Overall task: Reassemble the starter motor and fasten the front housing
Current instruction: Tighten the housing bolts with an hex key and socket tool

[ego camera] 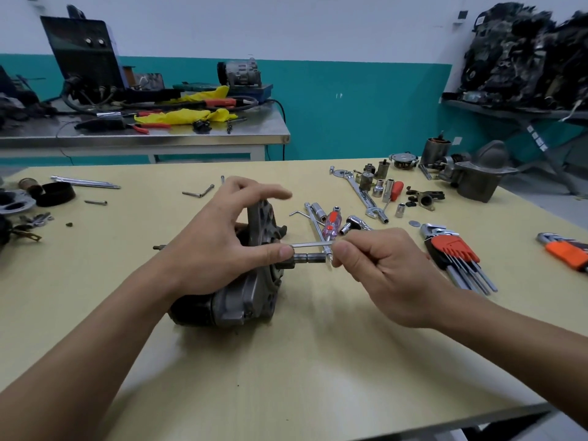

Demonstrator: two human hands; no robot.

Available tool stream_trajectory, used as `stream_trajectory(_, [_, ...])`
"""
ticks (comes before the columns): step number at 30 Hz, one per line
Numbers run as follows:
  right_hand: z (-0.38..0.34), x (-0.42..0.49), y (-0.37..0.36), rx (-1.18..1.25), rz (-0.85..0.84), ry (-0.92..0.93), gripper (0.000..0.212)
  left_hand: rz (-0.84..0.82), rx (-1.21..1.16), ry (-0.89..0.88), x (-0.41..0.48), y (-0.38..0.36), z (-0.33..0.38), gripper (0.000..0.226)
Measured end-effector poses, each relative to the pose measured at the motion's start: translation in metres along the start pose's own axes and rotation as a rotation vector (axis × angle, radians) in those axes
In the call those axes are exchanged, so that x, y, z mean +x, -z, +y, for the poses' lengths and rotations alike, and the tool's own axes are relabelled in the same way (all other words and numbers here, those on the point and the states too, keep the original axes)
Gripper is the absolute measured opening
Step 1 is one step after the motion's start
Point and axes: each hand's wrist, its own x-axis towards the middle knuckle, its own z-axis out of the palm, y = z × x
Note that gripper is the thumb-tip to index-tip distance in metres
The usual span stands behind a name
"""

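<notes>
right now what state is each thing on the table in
motor: on its side, housing fitted
key: level, pointing at the housing
left hand: rests on the motor, thumb at key tip
right hand: pinches the key
key set: lying flat, keys in holder
screwdriver: lying flat, untouched

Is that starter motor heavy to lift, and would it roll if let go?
Probably heavy: the starter motor looks solid cast metal. Its round body might roll, but the wide flanged housing likely stops it. The left hand rests on it while the right hand pinches a hex key.
</notes>
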Motion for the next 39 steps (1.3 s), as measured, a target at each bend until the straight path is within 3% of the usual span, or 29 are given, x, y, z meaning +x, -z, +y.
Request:
stream_trajectory(3, [0.002,0.002,0.0,0.027,-0.021,0.019,0.04,0.019,-0.054,-0.034,0.0,0.005,-0.002,0.064])
stream_trajectory(6, [0.002,0.0,0.002,0.03,-0.047,0.082,0.031,0.072,-0.18,-0.042,0.0,0.01,-0.005,0.047])
stream_trajectory(10, [0.008,-0.003,0.019,0.095,0.056,0.13,0.03,0.144,-0.37,-0.03,0.003,0.008,-0.003,0.031])
stream_trajectory(15, [0.021,-0.007,0.015,0.148,0.024,0.004,0.028,0.134,-0.42,-0.016,0.002,0.006,0.004,0.038])
stream_trajectory(24, [0.017,-0.006,-0.004,-0.019,0.058,0.084,0.026,0.135,-0.465,0.047,0.003,0.005,0.009,0.04])
stream_trajectory(39, [0.02,-0.008,-0.008,-0.052,0.145,0.108,0.025,0.126,-0.486,0.03,0.002,0.004,0.007,0.033])
